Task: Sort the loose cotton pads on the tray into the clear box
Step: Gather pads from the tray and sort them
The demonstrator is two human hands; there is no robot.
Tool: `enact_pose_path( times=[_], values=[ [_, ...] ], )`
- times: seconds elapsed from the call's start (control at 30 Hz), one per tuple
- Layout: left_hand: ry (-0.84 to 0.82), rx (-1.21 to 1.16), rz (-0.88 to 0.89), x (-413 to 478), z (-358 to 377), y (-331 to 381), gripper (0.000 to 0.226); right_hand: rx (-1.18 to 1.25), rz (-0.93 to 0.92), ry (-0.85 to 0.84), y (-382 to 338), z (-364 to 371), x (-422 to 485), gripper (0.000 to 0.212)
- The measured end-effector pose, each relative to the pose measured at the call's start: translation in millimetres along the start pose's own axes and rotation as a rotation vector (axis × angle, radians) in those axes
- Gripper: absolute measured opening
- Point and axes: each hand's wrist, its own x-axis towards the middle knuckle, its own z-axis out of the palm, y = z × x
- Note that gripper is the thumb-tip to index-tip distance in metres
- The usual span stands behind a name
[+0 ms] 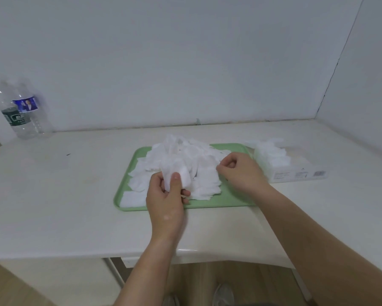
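A heap of loose white cotton pads covers most of a light green tray in the middle of the white table. My left hand hovers over the tray's front edge and grips a small stack of pads between thumb and fingers. My right hand is over the tray's right side with its fingers curled; its fingertips touch the heap's right edge, and whether they pinch a pad is unclear. The clear box, holding white pads, stands just right of the tray.
Two clear plastic water bottles stand at the far left against the white back wall. A side wall closes the table on the right. The table's front edge is close to my body, with floor below.
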Motion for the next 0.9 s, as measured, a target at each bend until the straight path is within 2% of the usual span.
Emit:
enact_pose_path(
  times=[0.13, 0.23, 0.33, 0.47, 0.6, 0.7, 0.8, 0.9],
  values=[
    [0.019, -0.006, -0.008, 0, -1, 0, 0.015, -0.106, 0.024, -0.034, -3, 12, 5, 0.022],
    [-0.005, 0.007, 0.002, 0, 0, 0, 0.014, -0.122, 0.025, -0.026, -4, 18, 5, 0.020],
    [-0.009, -0.002, 0.004, -1, 0, 1, 0.014, 0.082, 0.024, 0.047, -2, 15, 2, 0.020],
    [-0.027, 0.011, 0.003, -1, 1, -1, 0.012, 0.416, 0.062, 0.076, -1, 6, -5, 0.030],
    [-0.069, 0.058, 0.015, -1, 1, -2, 0.006, 0.983, 0.205, -0.062, -3, 2, -14, 0.027],
    [-0.097, 0.061, 0.015, -2, 2, -1, 0.005, 1.228, 0.156, -0.200, -6, 1, -21, 0.030],
    [-0.099, 0.040, 0.008, -4, 3, 1, 0.004, 1.260, 0.078, -0.363, -13, 3, -30, 0.027],
    [-0.127, 0.015, -0.005, -4, 2, 1, 0.010, 1.078, 0.073, -0.425, -16, 11, -35, 0.020]
  ],
)
